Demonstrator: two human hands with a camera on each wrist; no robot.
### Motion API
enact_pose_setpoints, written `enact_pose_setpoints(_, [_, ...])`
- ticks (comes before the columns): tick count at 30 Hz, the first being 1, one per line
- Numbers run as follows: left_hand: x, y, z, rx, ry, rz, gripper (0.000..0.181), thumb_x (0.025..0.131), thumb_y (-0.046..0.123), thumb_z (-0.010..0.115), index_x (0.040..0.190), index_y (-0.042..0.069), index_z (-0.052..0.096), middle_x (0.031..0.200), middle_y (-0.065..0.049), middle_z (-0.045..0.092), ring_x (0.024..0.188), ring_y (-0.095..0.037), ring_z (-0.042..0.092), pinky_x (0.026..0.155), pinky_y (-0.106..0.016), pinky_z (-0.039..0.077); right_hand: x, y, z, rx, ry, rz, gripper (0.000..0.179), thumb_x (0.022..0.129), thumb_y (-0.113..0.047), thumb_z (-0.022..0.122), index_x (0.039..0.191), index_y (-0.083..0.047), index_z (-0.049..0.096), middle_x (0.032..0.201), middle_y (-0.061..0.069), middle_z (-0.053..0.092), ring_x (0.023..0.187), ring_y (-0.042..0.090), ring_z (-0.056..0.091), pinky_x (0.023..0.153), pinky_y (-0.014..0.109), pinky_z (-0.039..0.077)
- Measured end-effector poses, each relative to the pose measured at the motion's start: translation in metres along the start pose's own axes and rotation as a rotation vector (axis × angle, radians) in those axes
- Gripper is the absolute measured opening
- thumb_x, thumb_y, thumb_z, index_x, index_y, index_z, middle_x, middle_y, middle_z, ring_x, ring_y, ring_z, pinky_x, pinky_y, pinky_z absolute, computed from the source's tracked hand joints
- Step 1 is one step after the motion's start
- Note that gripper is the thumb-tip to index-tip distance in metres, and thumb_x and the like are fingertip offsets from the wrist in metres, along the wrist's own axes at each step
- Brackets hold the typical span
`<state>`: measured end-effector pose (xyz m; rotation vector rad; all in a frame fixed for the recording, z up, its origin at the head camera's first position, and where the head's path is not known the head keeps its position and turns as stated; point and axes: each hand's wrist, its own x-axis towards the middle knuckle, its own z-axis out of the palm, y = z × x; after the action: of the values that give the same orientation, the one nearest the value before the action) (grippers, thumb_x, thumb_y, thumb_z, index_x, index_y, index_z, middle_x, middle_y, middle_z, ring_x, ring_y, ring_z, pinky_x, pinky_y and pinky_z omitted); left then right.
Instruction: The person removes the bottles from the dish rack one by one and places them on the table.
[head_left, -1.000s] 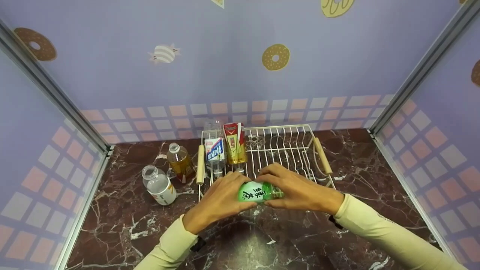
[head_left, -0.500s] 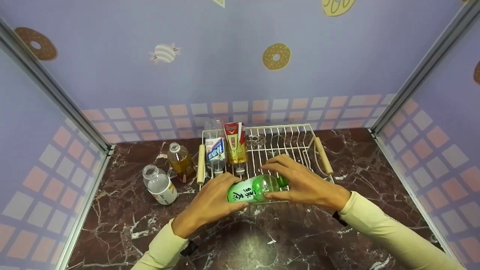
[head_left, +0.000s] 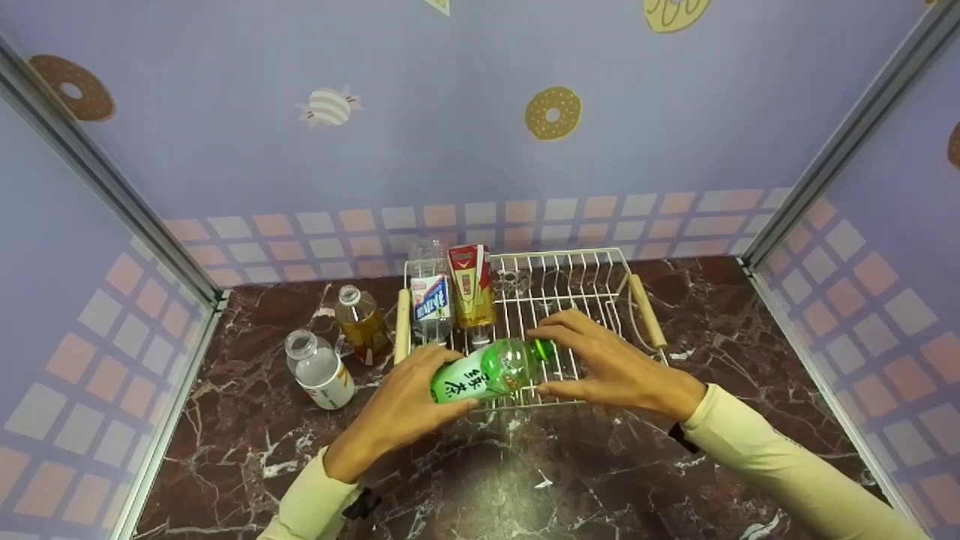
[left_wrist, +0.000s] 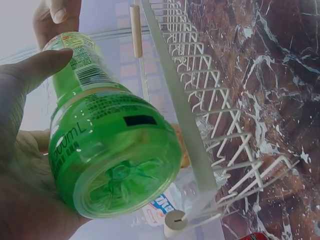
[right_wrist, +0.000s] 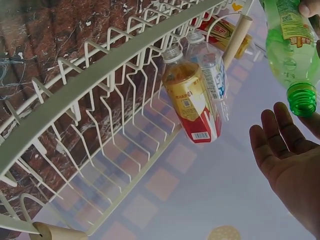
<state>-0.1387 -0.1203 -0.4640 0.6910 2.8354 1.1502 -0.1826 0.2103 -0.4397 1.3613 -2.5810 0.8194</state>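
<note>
My left hand (head_left: 401, 397) grips a green plastic tea bottle (head_left: 480, 371) round its lower body, above the front of a white wire rack (head_left: 646, 311). The bottle lies tilted, its base to the left and its neck to the right. In the right wrist view, the bottle's green threaded mouth (right_wrist: 302, 100) shows no cap. Beside that neck is my right hand (head_left: 607, 371), its fingers spread and loosely bent, holding nothing. The left wrist view shows the bottle's ribbed base (left_wrist: 120, 177) close up.
In the rack's left part lean a clear bottle (head_left: 430, 298) with a blue-and-white label and a red-and-gold bottle (head_left: 471, 289), necks towards me. Left of the rack stand an amber bottle (head_left: 361, 326) and a clear white-labelled bottle (head_left: 322, 375). Patterned walls surround the marble table (head_left: 510, 480).
The left hand has drawn the green bottle to the left, out of the right hand's hold. More of its neck shows now, and the right hand has shifted slightly right.
</note>
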Motion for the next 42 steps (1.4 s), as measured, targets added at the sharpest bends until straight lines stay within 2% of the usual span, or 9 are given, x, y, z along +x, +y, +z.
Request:
enact_pose_setpoints(8, [-0.007, -0.007, -0.003, -0.024, 0.058, -0.027, 0.062, 0.09, 0.032, 0.092, 0.141, 0.007, 0.069, 0.132, -0.005, 0.069, 0.1, -0.014, 0.061, 0.082, -0.034, 0.06, 0.0, 0.001, -0.001, 0.011, 0.007, 0.014, 0.075, 0.095, -0.038, 0.087, 0.153, -0.001, 0.057, 0.149, 0.014, 0.062, 0.135, 0.03, 0.062, 0.118, 0.051, 0.054])
enact_pose_setpoints(12, [-0.01, -0.011, -0.006, -0.065, 0.095, -0.039, 0.063, 0.088, 0.026, 0.094, 0.143, 0.008, 0.069, 0.128, -0.005, 0.07, 0.098, -0.015, 0.061, 0.082, -0.033, 0.06, -0.001, 0.002, 0.0, 0.016, 0.014, 0.004, 0.074, 0.096, -0.038, 0.087, 0.152, -0.001, 0.058, 0.148, 0.014, 0.062, 0.135, 0.03, 0.062, 0.118, 0.05, 0.054])
enact_pose_setpoints(19, [-0.018, -0.02, -0.016, -0.156, 0.183, -0.025, 0.064, 0.088, 0.022, 0.094, 0.144, 0.004, 0.069, 0.123, -0.006, 0.068, 0.094, -0.016, 0.061, 0.075, -0.027, 0.06, -0.002, 0.003, -0.002, 0.017, -0.001, 0.034, 0.073, 0.097, -0.039, 0.086, 0.154, -0.003, 0.058, 0.148, 0.013, 0.061, 0.136, 0.029, 0.061, 0.118, 0.051, 0.054])
enact_pose_setpoints(25, [-0.028, -0.029, -0.022, -0.148, 0.282, 0.004, 0.062, 0.088, 0.017, 0.094, 0.142, 0.002, 0.069, 0.121, -0.005, 0.068, 0.094, -0.017, 0.06, 0.075, -0.027, 0.057, -0.003, 0.003, -0.002, 0.008, 0.002, 0.037, 0.073, 0.098, -0.042, 0.084, 0.154, -0.003, 0.058, 0.147, 0.012, 0.062, 0.134, 0.028, 0.062, 0.117, 0.051, 0.055])
enact_pose_setpoints(31, [-0.042, -0.039, -0.028, -0.188, 0.339, -0.02, 0.057, 0.09, 0.013, 0.091, 0.139, -0.003, 0.067, 0.122, -0.009, 0.068, 0.094, -0.018, 0.06, 0.074, -0.025, 0.057, -0.004, 0.005, 0.0, 0.002, 0.011, 0.037, 0.071, 0.098, -0.042, 0.084, 0.152, -0.003, 0.059, 0.146, 0.012, 0.063, 0.133, 0.027, 0.062, 0.116, 0.05, 0.056])
enact_pose_setpoints(35, [-0.052, -0.047, -0.03, -0.196, 0.404, -0.014, 0.057, 0.089, 0.009, 0.091, 0.139, -0.004, 0.067, 0.124, -0.011, 0.069, 0.093, -0.02, 0.061, 0.072, -0.025, 0.058, -0.004, 0.005, 0.0, 0.003, 0.011, 0.045, 0.071, 0.098, -0.043, 0.084, 0.152, -0.003, 0.06, 0.145, 0.012, 0.063, 0.133, 0.027, 0.062, 0.116, 0.05, 0.056])
enact_pose_setpoints(38, [-0.058, -0.054, -0.03, -0.18, 0.46, -0.013, 0.059, 0.086, 0.006, 0.093, 0.139, -0.004, 0.067, 0.127, -0.014, 0.069, 0.094, -0.018, 0.062, 0.072, -0.025, 0.059, -0.004, 0.004, -0.001, 0.007, 0.007, 0.047, 0.071, 0.098, -0.043, 0.084, 0.151, -0.002, 0.06, 0.145, 0.012, 0.063, 0.133, 0.027, 0.062, 0.116, 0.05, 0.056])
enact_pose_setpoints(42, [-0.065, -0.062, -0.026, -0.174, 0.506, -0.027, 0.061, 0.084, 0.003, 0.093, 0.139, -0.006, 0.066, 0.13, -0.017, 0.068, 0.099, -0.014, 0.063, 0.075, -0.024, 0.06, -0.005, 0.004, -0.001, 0.015, -0.002, 0.061, 0.071, 0.098, -0.043, 0.083, 0.152, -0.003, 0.059, 0.146, 0.011, 0.062, 0.133, 0.026, 0.062, 0.117, 0.049, 0.055])
